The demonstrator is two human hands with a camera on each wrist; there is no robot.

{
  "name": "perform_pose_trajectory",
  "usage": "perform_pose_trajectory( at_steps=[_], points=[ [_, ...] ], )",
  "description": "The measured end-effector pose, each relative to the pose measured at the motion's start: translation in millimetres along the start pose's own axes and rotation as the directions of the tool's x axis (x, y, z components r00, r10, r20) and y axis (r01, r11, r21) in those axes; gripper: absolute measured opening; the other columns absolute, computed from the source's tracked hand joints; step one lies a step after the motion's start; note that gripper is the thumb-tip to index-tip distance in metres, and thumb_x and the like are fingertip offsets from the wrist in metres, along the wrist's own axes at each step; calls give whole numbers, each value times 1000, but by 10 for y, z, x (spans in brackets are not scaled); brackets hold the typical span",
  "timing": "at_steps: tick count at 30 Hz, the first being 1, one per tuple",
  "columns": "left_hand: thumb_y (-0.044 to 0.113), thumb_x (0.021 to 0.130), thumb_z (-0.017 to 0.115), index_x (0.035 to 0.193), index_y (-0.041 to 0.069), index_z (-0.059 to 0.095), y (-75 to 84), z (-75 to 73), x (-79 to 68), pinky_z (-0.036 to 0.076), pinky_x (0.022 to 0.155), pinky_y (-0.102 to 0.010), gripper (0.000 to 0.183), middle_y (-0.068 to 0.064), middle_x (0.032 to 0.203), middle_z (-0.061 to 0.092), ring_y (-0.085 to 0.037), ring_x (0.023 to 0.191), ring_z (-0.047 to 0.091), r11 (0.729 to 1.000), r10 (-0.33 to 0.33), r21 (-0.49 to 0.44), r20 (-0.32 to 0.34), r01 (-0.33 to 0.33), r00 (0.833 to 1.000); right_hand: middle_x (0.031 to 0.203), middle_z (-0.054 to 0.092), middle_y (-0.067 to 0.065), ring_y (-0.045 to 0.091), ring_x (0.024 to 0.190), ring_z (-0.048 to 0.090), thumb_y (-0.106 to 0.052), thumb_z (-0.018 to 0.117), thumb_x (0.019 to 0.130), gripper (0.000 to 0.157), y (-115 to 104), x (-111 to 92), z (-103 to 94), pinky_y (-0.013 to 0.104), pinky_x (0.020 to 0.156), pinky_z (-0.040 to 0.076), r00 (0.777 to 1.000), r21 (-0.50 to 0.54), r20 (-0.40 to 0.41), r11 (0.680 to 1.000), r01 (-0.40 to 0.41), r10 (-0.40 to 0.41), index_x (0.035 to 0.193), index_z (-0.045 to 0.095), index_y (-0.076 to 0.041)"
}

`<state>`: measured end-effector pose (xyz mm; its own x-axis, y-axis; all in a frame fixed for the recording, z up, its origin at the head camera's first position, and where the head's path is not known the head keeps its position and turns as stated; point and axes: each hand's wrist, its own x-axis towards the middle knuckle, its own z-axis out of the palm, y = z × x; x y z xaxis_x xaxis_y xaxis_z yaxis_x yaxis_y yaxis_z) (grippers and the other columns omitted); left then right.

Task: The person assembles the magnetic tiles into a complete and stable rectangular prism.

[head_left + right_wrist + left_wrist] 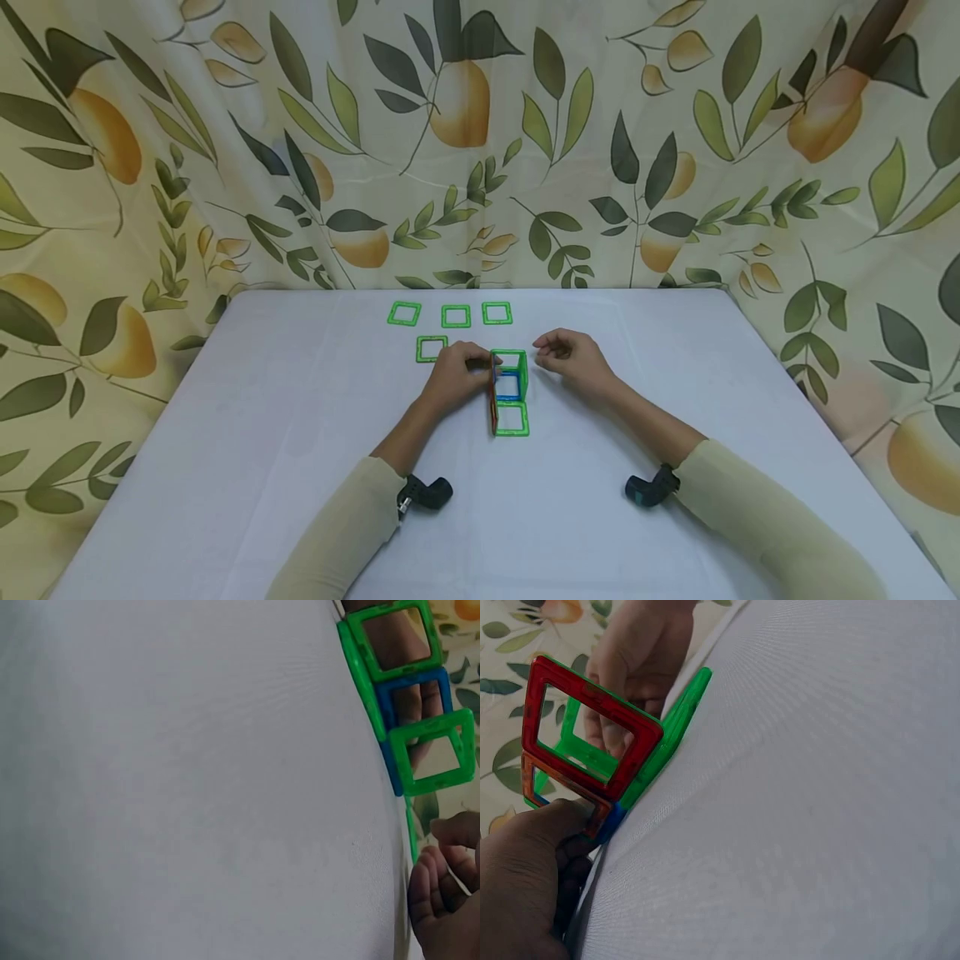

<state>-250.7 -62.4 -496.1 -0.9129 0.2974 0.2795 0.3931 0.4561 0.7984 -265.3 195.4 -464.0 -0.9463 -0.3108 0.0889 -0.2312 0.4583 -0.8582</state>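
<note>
Item: one joined structure (523,379) of square frames in green, blue, red and orange; stands on a white-covered table (570,533), mid-width, below the far edge and well apart from both far corners. A red frame (596,694) and an orange frame (566,779) stand upright along its left side; a green frame (513,432) lies flat at its near end.

Left hand (459,372): at the structure's left side, thumb and fingers pinching the orange frame.

Right hand (576,360): just beside the structure's right side, apart from it; fingers loosely bent, thumb separate, holding nothing.

Loose pieces: three green frames (456,307), flat, in a row along the table's far edge, left of its middle. One further green frame (431,338), flat, nearer, next to the left hand.

Worn: pale sleeves (337,525); one black device (427,493) at each wrist.

Backdrop: curtain (480,183) with printed leaves and orange fruit, beyond the far edge.
</note>
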Motion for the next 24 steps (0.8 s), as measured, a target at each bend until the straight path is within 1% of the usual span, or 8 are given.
perform_pose_trajectory(
  at_steps=[6, 13, 24],
  points=[
    [11, 91, 82, 104, 11, 83, 18, -6, -13, 50, 99, -37, 13, 2, 103, 77, -17, 105, 66, 1000, 3, 8, -5, -3, 1000, 101, 70, 14, 25, 91, 63, 0, 76, 94, 25, -26, 142, 17, 21, 77, 52, 1000, -18, 26, 1000, 15, -14, 117, 69, 7],
    [11, 91, 82, 105, 12, 83, 14, 2, -13, 49, 99, -36, 14, 3, 103, 77, -15, 105, 65, 1000, 0, 16, 4, 0, 1000, 102, 69, 13, 25, 92, 63, -1, 77, 94, 29, 14, 330, 4, 20, 78, 51, 1000, -44, 16, 999, 13, -12, 120, 68, 7],
    [13, 92, 82, 107, 14, 83, -14, 5, -1, 49, 98, -36, 16, 5, 104, 76, -14, 104, 65, 999, -3, 46, 7, 2, 1000, 102, 69, 15, 25, 92, 63, -3, 80, 92, 42, 38, 632, 36, 24, 76, 50, 999, -90, 36, 996, 14, -10, 130, 64, 6]
  ],
)
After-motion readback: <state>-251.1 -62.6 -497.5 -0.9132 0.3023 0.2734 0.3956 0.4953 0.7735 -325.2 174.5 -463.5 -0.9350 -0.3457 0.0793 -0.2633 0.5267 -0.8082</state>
